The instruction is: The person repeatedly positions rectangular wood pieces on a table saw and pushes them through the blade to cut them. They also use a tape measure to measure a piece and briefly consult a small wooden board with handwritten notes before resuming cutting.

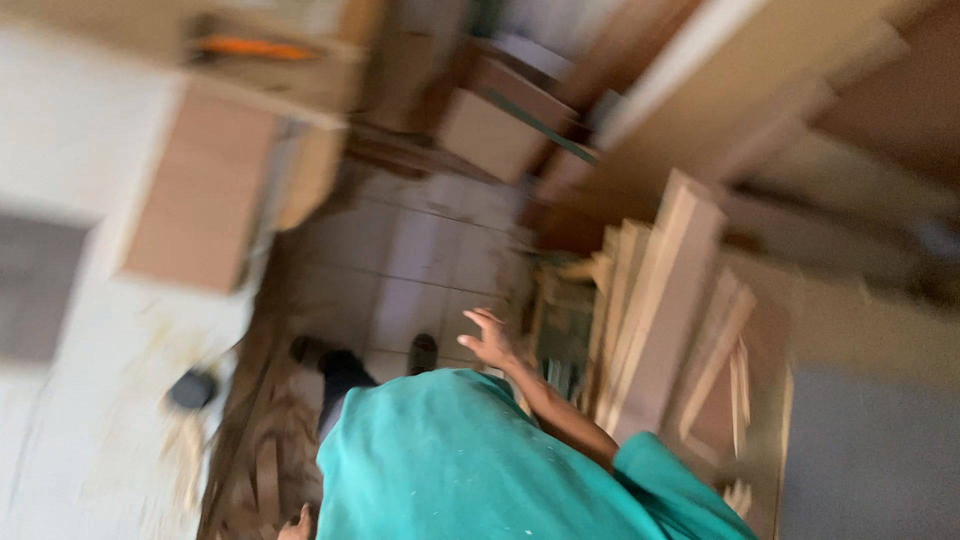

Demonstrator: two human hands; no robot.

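The picture is blurred and tilted. My right hand (490,340) reaches forward from a teal sleeve (660,480) with its fingers spread and nothing in it. It is just left of a stack of pale wooden planks (665,300) that leans upright, and I cannot tell whether it touches them. Only a small part of my left hand (297,522) shows at the bottom edge beside my teal shirt (450,460), above wood offcuts on the floor. Its grip is hidden. My two dark shoes (423,352) stand on the tiled floor.
Pale floor tiles (400,260) run ahead. Brown boards and boxes (490,130) are piled at the back. A tan panel (200,190) stands on the left. A large board (740,70) leans at the right. A dark round object (192,388) lies on the dusty white surface.
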